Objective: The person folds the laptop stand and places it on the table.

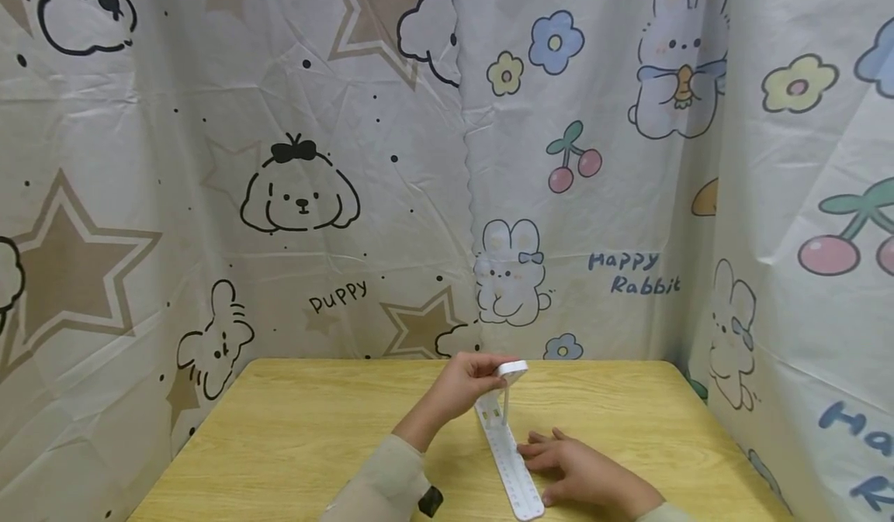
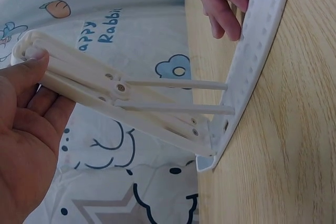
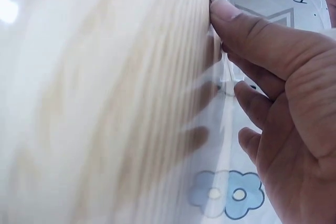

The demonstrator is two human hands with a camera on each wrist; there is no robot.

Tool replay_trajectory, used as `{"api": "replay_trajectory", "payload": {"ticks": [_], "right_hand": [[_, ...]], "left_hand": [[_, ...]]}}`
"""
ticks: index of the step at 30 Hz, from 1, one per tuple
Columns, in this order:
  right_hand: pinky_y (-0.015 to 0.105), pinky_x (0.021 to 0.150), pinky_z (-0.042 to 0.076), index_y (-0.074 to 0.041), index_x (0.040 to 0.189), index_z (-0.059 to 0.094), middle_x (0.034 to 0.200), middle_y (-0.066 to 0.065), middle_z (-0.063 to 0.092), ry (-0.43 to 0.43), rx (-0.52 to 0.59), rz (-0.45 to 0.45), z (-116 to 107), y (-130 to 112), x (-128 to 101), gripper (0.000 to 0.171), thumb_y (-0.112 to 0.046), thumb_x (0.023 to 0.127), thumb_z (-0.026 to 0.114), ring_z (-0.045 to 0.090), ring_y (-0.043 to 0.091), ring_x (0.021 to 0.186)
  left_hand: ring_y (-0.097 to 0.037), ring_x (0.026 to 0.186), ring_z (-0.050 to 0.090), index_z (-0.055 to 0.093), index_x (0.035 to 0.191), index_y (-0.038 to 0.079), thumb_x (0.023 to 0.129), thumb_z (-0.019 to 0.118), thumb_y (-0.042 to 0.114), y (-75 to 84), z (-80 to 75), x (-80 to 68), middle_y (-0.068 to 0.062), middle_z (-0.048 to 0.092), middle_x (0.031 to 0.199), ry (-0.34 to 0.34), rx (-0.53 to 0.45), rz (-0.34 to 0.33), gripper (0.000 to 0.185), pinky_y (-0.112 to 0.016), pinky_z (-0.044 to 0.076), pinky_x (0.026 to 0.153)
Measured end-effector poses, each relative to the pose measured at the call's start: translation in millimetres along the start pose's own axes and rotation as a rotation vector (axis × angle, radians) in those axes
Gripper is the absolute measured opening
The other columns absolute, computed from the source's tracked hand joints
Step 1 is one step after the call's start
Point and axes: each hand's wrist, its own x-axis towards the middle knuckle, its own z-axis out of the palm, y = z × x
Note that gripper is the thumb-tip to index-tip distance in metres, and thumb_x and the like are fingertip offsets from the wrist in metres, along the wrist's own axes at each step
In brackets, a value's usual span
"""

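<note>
White folding stand (image 1: 511, 464) sits on the wood-look bench (image 1: 314, 421), near side, a bit R of ctr in head view. Its long base strip (image 2: 262, 22) lies on the bench w/ a row of small marks or slots (too small to tell which), one end toward the person, slightly angled. Upper arm (image 2: 84, 72) is raised off the base, joined to it at the far end, so the two form an open V; two thin struts (image 2: 178, 84) run btwn arm & base, approx parallel. Small screw heads (image 2: 121, 87) show on the arm.

L hand (image 1: 457, 390) pinches the free end of the raised arm, thumb on one side, fingers on the other. R hand (image 1: 576, 471) is at the base's R edge, fingers loosely bent & a bit apart, thumb tip touching the white edge in R wrist view (that view's partly blurred, so contact of the other fingers: can't tell). Bench surface there is glossy, mirrors the fingers.

Light sleeves (image 1: 380, 479) on both arms; small dark block (image 1: 431, 500) by the L cuff. Behind the bench hangs a pale curtain (image 1: 419, 219) w/ puppies, stars, rabbits, cherries, flowers, plus "puppy" & "Happy Rabbit" lettering.
</note>
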Motion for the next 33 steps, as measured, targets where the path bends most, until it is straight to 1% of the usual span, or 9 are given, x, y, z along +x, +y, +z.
{"api": "replay_trajectory", "payload": {"ticks": [5,10,14,20,26,31,33], "right_hand": [[0.075,0.114,0.018,-0.017,0.133,0.07,0.148,0.004,0.059,0.014,-0.037,0.011,5.5,-8.1,4.0,0.058,-0.032,0.078,0.082,0.042,0.042,0.144],[0.074,0.115,0.018,-0.018,0.132,0.071,0.148,0.005,0.059,0.013,-0.047,0.058,7.9,-16.3,9.0,0.059,-0.035,0.077,0.084,0.041,0.043,0.145],[0.073,0.117,0.018,-0.019,0.132,0.071,0.147,0.004,0.059,0.011,-0.061,0.09,10.5,-21.9,13.9,0.059,-0.037,0.077,0.084,0.041,0.042,0.145],[0.074,0.115,0.022,-0.018,0.128,0.073,0.144,0.007,0.062,0.036,-0.113,0.094,15.5,-29.7,19.9,0.057,-0.037,0.075,0.086,0.045,0.044,0.142],[0.073,0.113,0.028,-0.016,0.124,0.075,0.142,0.007,0.064,0.045,-0.164,0.126,19.5,-36.4,24.3,0.057,-0.037,0.073,0.088,0.049,0.041,0.14],[0.072,0.113,0.03,-0.013,0.121,0.076,0.142,0.007,0.064,0.042,-0.176,0.135,19.2,-39.2,24.4,0.056,-0.036,0.072,0.089,0.05,0.041,0.139],[0.072,0.113,0.03,-0.013,0.122,0.075,0.142,0.007,0.063,0.037,-0.159,0.132,18.1,-38.8,22.7,0.055,-0.037,0.074,0.088,0.049,0.042,0.139]], "left_hand": [[-0.017,0.112,0.069,0.076,0.122,0.017,0.094,0.071,0.003,-2.0,-2.5,-2.0,-0.005,0.072,0.127,0.0,-0.017,-0.005,0.032,-0.029,0.059,0.092],[-0.017,0.112,0.07,0.075,0.124,0.016,0.094,0.071,0.002,-3.6,-6.9,-4.3,-0.006,0.073,0.126,0.001,-0.01,0.011,0.033,-0.029,0.058,0.093],[-0.017,0.111,0.071,0.075,0.124,0.015,0.093,0.071,0.001,-3.0,-10.2,-6.2,-0.007,0.073,0.124,0.011,0.015,0.024,0.034,-0.028,0.059,0.091],[-0.016,0.111,0.07,0.075,0.125,0.013,0.093,0.072,0.003,-3.4,-14.6,-8.2,-0.006,0.073,0.125,0.029,0.088,0.054,0.034,-0.026,0.059,0.088],[-0.016,0.113,0.07,0.075,0.125,0.016,0.093,0.072,0.005,-4.1,-16.9,-9.7,-0.003,0.073,0.126,0.047,0.116,0.047,0.034,-0.026,0.059,0.089],[-0.016,0.112,0.07,0.075,0.125,0.016,0.094,0.071,0.004,-3.9,-15.2,-11.6,-0.002,0.073,0.125,0.062,0.12,0.053,0.034,-0.026,0.059,0.089],[-0.015,0.111,0.07,0.075,0.124,0.016,0.094,0.071,0.003,-4.2,-13.3,-12.6,-0.001,0.074,0.123,0.072,0.108,0.04,0.033,-0.025,0.059,0.088]]}}
